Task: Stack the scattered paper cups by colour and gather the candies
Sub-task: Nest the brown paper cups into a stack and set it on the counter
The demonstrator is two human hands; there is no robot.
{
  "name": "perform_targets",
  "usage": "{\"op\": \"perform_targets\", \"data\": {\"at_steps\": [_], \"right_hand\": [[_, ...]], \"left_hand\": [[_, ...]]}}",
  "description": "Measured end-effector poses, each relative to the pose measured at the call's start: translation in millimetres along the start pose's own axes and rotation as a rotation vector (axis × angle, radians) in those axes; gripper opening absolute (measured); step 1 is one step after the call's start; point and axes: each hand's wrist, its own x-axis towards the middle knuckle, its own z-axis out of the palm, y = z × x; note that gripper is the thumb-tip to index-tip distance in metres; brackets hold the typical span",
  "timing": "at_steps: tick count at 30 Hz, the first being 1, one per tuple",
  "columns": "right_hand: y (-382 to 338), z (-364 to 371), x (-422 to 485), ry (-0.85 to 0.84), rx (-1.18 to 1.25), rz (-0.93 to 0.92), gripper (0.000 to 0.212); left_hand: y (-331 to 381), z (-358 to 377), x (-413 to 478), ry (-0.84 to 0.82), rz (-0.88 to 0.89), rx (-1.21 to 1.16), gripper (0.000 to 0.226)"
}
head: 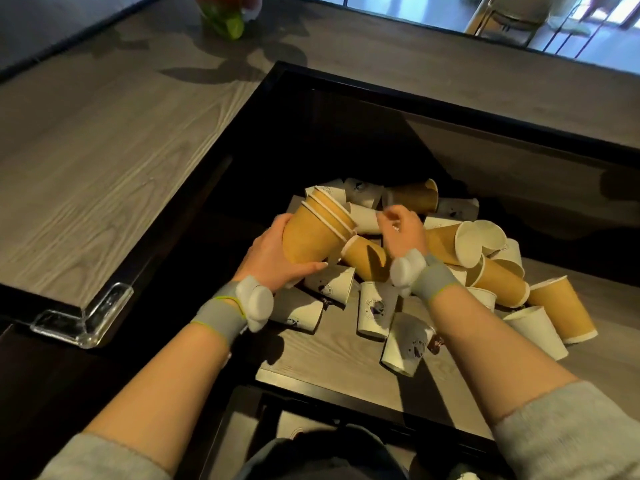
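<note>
— Paper cups [375, 310]: how many of each colour?

— Going left to right, the tan stack [311, 233] shows at least three nested rims. About six more tan cups lie loose, and I count roughly ten white ones, though the pile hides some. One small brown piece [435, 344] beside a white cup may be a candy, but it is too small to tell.

— Where are they?

— They are heaped on a sunken wood-grain shelf [346, 365] inside the black-framed well of the table [104, 161].

— Which way do they point?

— The stack's long axis tilts from low left to high right, mouths facing up and away. The tan cup [363, 261] just beneath it lies on its side, rim against the stack. Further right, another tan cup [446, 239] turns its mouth to the right. The far-right tan cup [561, 306] lies with its mouth at lower right. The white ones point every way.

— And the grips?

— The left grip [273, 258] grasps the stack near its base, fingers curled round it. The right grip [401, 233] hovers over the middle of the pile with bent fingers; I cannot tell whether it pinches anything.

— Materials?

— The cups are tapered paper with a matte tan outside, white lining and rolled rims. The white cups carry a dark round print. A grey wristband [218, 315] with a white pod sits on each wrist. A clear plastic corner guard [83, 320] caps the table's corner.
</note>
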Motion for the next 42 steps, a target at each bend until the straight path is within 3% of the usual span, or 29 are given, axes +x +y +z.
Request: {"op": "perform_targets", "data": {"at_steps": [3,6,16,22,26,33,38,42], "right_hand": [[44,-4,4,-0.175,-0.314,0.238,0.064],[62,0,0,-0.253,-0.376,0.259,0.084],[69,8,0,-0.313,-0.250,0.215,0.088],[60,-12,-4,-0.107,-0.099,0.099,0.069],[61,-15,-16,-0.258,-0.129,0.141,0.083],[69,-3,-40,-0.470,-0.222,0.154,0.101],[72,-4,-39,-0.423,-0.194,0.168,0.103],[72,-13,-37,-0.294,-0.151,0.162,0.106]], "left_hand": [[-5,1,2,0.008,-0.042,-0.032,0.095],[-9,3,2,0.025,-0.062,-0.046,0.095],[-23,5,-4,0.039,-0.113,-0.078,0.096],[-25,10,-13,0.032,-0.126,-0.129,0.096],[-26,19,-24,0.005,-0.121,-0.149,0.092],[-34,26,-34,0.131,-0.148,-0.194,0.095],[-35,27,-34,0.147,-0.142,-0.194,0.095],[-30,26,-30,0.124,-0.100,-0.194,0.094]]}}
